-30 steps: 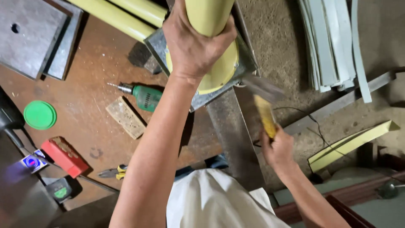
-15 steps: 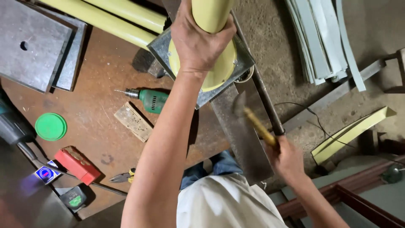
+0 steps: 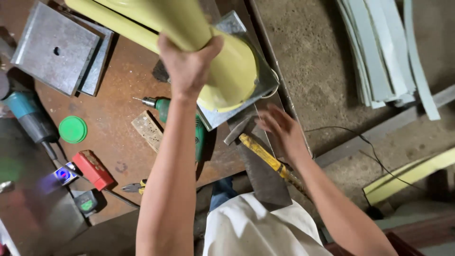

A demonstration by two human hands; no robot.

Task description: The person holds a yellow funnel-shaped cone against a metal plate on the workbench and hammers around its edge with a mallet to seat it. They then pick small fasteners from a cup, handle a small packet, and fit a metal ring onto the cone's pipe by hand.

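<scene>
1. While the left hand (image 3: 189, 71) wraps its fingers around the yellow pipe (image 3: 208, 52) from the near side, the right hand (image 3: 280, 130) hangs open just beside it, fingers spread and holding nothing.
2. Long axis of the pipe runs from far left toward the near right, its flared end resting on a grey metal plate (image 3: 258, 87) at the counter (image 3: 118, 114) edge.
3. Just near of the right hand lies a hammer (image 3: 263, 154) — steel head toward the left, yellow handle running near and right. The right hand is much the nearer to it.
4. Left of the arm sit a green drill (image 3: 163, 106), a wooden block (image 3: 148, 130), a green lid (image 3: 73, 129), a red box (image 3: 93, 169) and pliers (image 3: 133, 187).
5. No open container shows — what the red box holds cannot be told.
</scene>
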